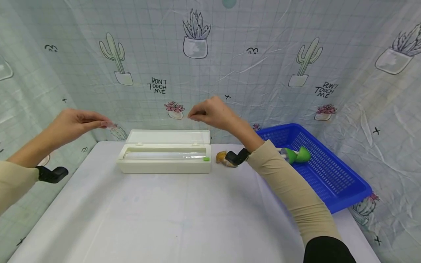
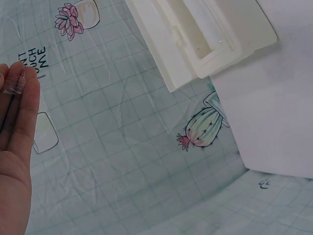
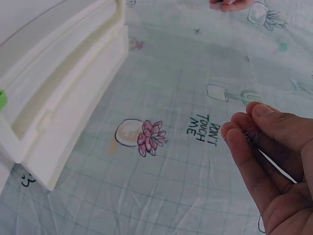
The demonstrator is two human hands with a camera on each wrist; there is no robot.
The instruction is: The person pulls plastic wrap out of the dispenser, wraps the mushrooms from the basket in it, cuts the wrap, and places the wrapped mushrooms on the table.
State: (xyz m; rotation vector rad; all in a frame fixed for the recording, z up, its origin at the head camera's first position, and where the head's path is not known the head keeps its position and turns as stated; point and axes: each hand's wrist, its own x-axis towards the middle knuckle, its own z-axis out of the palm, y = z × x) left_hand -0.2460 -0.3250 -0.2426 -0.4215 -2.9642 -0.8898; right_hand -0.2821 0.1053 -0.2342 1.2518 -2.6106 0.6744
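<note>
The left hand and right hand pinched clear film between closed fingers; an open white box sat on the surface.

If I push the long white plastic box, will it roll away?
Probably not: the long white plastic box is straight-sided and sits flat, so it would likely slide. Its white rectangular lid is open, so that might wobble.

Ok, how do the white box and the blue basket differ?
The white box has a solid front; the blue basket has perforated walls. The box has a raised lid and holds a pale roll; the basket shows no lid and holds green items. In the head view, the box lies square-on; the basket slants. Both are open on top.
</note>
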